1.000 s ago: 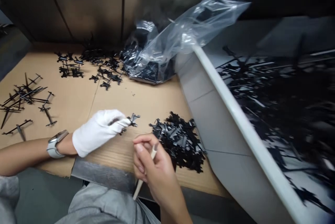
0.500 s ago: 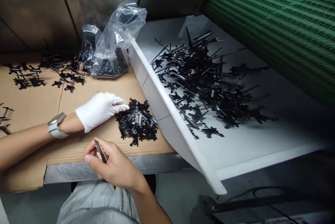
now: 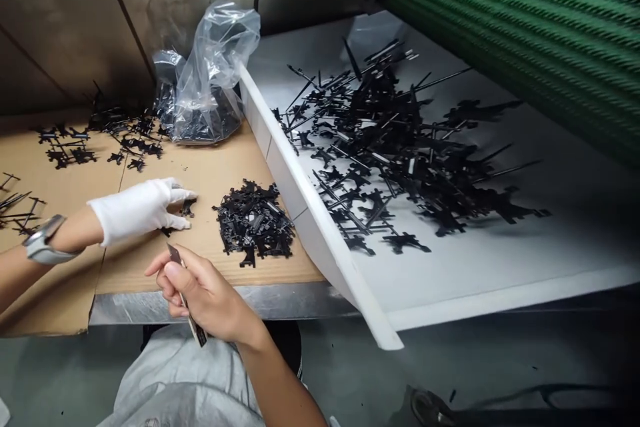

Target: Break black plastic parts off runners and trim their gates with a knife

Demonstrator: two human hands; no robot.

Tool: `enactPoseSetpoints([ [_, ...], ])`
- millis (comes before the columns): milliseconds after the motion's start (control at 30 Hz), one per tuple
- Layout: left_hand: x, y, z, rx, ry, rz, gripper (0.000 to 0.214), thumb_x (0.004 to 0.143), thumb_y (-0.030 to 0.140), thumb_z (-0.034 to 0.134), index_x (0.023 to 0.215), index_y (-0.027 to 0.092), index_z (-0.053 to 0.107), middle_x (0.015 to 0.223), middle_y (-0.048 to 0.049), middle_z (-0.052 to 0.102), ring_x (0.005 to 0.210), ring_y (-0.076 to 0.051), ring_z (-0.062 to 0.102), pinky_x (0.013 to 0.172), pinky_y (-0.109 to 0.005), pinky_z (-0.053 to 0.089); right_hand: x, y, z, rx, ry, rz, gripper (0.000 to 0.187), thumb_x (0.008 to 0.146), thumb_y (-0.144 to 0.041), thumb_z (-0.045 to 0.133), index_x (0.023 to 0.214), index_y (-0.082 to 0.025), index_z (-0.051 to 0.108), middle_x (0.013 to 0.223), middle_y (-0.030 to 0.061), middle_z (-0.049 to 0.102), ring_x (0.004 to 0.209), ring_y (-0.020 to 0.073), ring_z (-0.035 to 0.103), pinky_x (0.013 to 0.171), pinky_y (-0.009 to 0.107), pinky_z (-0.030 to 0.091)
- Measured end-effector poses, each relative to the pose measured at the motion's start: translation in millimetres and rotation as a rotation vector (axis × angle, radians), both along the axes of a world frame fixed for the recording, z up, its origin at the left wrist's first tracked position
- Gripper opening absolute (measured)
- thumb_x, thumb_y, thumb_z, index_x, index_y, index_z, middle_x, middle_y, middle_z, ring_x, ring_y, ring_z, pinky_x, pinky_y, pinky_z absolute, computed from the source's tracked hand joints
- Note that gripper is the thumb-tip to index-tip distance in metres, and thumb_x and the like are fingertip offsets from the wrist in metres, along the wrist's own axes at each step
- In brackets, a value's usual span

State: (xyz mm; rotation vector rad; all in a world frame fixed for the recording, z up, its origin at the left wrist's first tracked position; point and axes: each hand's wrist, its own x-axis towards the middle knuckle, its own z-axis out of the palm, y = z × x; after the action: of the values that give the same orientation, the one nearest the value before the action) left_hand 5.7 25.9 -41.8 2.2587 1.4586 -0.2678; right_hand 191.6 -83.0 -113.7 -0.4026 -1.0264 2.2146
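My left hand (image 3: 143, 209), in a white glove, is low over the cardboard with its fingers spread. Small black plastic parts (image 3: 187, 207) lie at its fingertips, partly hidden by them. My bare right hand (image 3: 207, 290) is closed around a slim utility knife (image 3: 198, 332), whose tip points up and away past my thumb. The knife is in front of the table edge, touching nothing else. To the right of both hands, a heap of loose black plastic parts (image 3: 255, 224) rests on the worktop, beside the white tray's wall.
A white tray (image 3: 395, 287) at the right holds a large tangle of black moulded parts (image 3: 400, 140) on sprues. Behind stands a clear plastic bag (image 3: 210, 94) of black parts. More parts (image 3: 70, 146) and bare sprues (image 3: 20, 210) lie left. Green ribbed material (image 3: 540, 27) overhangs the tray.
My left hand has moved left from the heap to black parts on the cardboard, its fingers spreading. My right hand has tilted the knife and stays near the table edge.
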Motion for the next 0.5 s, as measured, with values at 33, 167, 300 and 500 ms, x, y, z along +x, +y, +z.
enactPoseSetpoints([
  [33, 2.0, -2.3, -3.4, 0.000, 0.021, 0.012, 0.062, 0.095, 0.048, 0.064, 0.147, 0.015, 0.073, 0.131, -0.0209, 0.076, 0.108, -0.033, 0.075, 0.100, -0.042, 0.059, 0.2, -0.2, 0.4, 0.005, 0.005, 0.010, 0.055, 0.098, -0.077, 0.072, 0.106, -0.022, 0.065, 0.081, -0.0051, 0.047, 0.068, 0.0106, 0.039, 0.054, 0.021, 0.037],
  [167, 15.4, 8.4, -7.4, -0.050, 0.070, 0.011, 0.041, 0.085, 0.037, 0.073, 0.120, 0.018, 0.082, 0.109, -0.0121, 0.080, 0.091, -0.024, 0.069, 0.082, -0.031, 0.052, -0.3, -1.2, 1.1, 0.000, -0.016, -0.001, 0.056, 0.097, -0.076, 0.073, 0.105, -0.022, 0.065, 0.078, -0.0066, 0.046, 0.065, 0.0091, 0.038, 0.054, 0.020, 0.036],
  [300, 21.1, 25.6, -2.1, -0.200, 0.055, -0.017, 0.022, 0.080, 0.040, 0.073, 0.075, 0.019, 0.070, 0.068, -0.0022, 0.067, 0.061, -0.015, 0.052, 0.061, -0.027, 0.038, -1.7, -1.6, -1.0, -0.005, -0.061, -0.100, 0.057, 0.096, -0.079, 0.069, 0.101, -0.022, 0.063, 0.076, -0.0074, 0.044, 0.063, 0.0087, 0.037, 0.053, 0.020, 0.035],
  [500, 21.4, -11.0, 21.0, -0.259, -0.121, -0.015, 0.050, 0.094, 0.061, 0.040, 0.084, 0.017, 0.064, 0.083, -0.0071, 0.071, 0.074, -0.017, 0.059, 0.070, -0.026, 0.051, 4.1, -3.0, 1.1, -0.031, -0.202, -0.538, 0.041, 0.099, -0.062, 0.071, 0.116, -0.028, 0.055, 0.089, -0.0059, 0.048, 0.058, 0.0070, 0.035, 0.046, 0.019, 0.030],
])
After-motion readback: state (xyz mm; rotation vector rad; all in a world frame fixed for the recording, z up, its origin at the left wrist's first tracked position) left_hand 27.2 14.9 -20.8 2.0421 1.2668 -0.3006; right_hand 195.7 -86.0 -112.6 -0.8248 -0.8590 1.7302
